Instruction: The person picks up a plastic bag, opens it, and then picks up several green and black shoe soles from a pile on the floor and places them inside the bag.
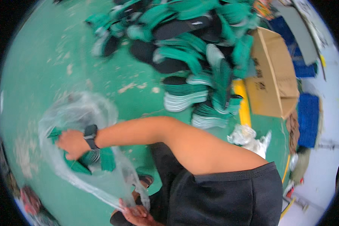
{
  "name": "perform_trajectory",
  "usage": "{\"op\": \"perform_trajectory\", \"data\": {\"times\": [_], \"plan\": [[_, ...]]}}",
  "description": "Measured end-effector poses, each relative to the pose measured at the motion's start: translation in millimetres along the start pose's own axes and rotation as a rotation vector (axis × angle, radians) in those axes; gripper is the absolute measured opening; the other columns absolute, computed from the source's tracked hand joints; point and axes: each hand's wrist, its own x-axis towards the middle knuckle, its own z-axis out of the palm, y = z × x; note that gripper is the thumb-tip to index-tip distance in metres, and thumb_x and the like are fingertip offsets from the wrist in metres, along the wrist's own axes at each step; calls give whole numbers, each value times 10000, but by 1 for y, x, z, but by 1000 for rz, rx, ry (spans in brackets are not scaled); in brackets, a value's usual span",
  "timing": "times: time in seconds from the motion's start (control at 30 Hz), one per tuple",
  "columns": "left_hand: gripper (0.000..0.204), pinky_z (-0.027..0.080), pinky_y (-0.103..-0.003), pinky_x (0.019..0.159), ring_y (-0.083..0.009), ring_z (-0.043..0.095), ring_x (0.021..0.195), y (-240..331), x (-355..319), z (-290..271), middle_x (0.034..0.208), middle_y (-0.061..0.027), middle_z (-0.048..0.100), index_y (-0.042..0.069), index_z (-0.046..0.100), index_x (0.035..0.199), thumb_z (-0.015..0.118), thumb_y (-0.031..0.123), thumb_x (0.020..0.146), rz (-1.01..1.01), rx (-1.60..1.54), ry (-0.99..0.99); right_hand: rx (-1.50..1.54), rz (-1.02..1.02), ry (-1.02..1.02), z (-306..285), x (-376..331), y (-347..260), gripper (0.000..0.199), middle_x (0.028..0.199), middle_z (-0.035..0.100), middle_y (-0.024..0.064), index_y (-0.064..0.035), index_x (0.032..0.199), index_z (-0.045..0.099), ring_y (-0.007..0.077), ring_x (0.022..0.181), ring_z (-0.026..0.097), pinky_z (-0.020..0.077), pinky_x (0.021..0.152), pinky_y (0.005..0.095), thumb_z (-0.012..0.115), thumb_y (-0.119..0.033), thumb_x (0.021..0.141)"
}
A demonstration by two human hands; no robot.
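My left hand [137, 215], at the lower edge, pinches the rim of a clear plastic bag [98, 188]. The bag spreads open on the floor to the left. My right arm, with a dark watch [90, 136] on its wrist, reaches across into the bag. Inside it, my right hand [73, 144] is closed on a stack of green insoles [81, 166]; motion blurs the fingers. More green shows beyond the fingertips, partly veiled by the plastic. At the top centre lies a large heap of green and black insoles [184, 94], some nested in stacks with pale edges.
An open cardboard box [269, 75] stands right of the heap, beside a yellow strip [242, 101]. Crumpled white plastic [248, 139] lies below it. Blue bundles [309, 120] line the white wall at the right. The green floor [45, 75] has worn pale patches.
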Motion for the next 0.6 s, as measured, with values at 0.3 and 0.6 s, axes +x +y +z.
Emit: {"op": "perform_trajectory", "data": {"times": [0.3, 0.6], "plan": [[231, 481, -453, 757, -399, 552, 1001, -33, 74, -54, 1154, -224, 553, 51, 612, 820, 640, 241, 693, 1073, 1517, -393, -1049, 992, 885, -196, -486, 137, 951, 1309, 351, 250, 76, 1301, 281, 390, 1217, 331, 249, 1032, 459, 777, -313, 588], [232, 466, -444, 785, -393, 535, 1029, -28, 71, -41, 1211, -194, 541, 3, 597, 758, 575, 223, 686, 1039, 1556, -364, -1069, 1527, 1236, -202, -528, 217, 1208, 1377, 225, 294, 106, 1351, 121, 422, 1298, 204, 183, 1069, 490, 820, -415, 514]]}}
